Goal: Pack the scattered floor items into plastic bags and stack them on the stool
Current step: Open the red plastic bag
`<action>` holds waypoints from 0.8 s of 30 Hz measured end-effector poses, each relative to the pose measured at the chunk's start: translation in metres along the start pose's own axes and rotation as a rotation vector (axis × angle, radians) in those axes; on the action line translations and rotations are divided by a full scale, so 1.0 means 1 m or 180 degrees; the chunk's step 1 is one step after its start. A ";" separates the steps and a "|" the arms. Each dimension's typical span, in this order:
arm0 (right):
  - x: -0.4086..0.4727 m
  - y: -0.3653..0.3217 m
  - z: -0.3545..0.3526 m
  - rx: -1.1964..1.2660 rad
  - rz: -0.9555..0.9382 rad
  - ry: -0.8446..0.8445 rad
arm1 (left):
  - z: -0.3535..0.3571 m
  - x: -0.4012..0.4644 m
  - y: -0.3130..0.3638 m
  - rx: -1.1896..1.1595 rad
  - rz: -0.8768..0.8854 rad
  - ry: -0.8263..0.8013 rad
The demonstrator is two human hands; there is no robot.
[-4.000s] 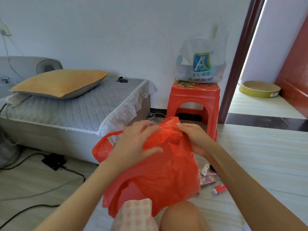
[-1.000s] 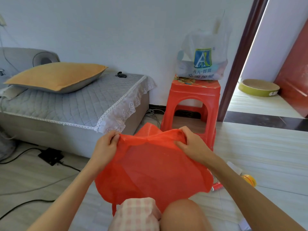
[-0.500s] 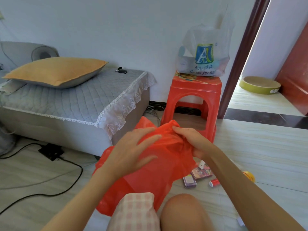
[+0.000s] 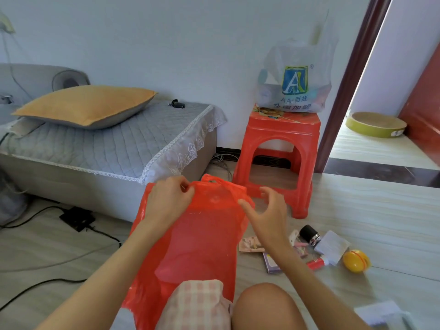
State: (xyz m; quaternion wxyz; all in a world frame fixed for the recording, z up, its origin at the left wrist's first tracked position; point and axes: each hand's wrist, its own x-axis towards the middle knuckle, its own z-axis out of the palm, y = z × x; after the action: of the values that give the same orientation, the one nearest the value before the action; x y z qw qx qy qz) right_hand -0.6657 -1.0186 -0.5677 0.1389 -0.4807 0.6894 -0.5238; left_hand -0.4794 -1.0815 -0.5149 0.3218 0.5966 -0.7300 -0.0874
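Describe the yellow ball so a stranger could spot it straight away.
Find the red stool by the doorway. On the floor in front of it, to the right, lies a scatter of small items; the yellow ball sits at its right end. It is the only round, yellow thing there.

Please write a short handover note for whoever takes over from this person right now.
Left hand pinches the red bag at its top edge. Right hand is open beside the bag's mouth, holding nothing.
Done: one filled white bag sits on the red stool.
Left: open the red bag, pack the floor items, including the black bottle and yellow ball, then stack it on the stool.
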 end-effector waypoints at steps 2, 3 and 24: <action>0.001 0.001 0.005 0.0022 0.0178 -0.0319 | -0.006 0.004 0.000 -0.0306 -0.0113 0.0004; 0.005 0.002 0.006 0.0014 0.0193 -0.0425 | -0.009 0.007 0.000 -0.0427 -0.0150 0.0056; 0.062 -0.031 -0.024 0.2058 0.1408 -0.1773 | -0.016 -0.009 -0.013 -0.0336 0.1813 -0.0086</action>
State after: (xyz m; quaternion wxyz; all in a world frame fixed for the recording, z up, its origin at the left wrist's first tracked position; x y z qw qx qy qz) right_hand -0.6976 -1.0536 -0.5122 0.5688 -0.3767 0.5135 -0.5204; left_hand -0.4594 -1.0729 -0.5121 0.3543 0.3488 -0.8668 -0.0394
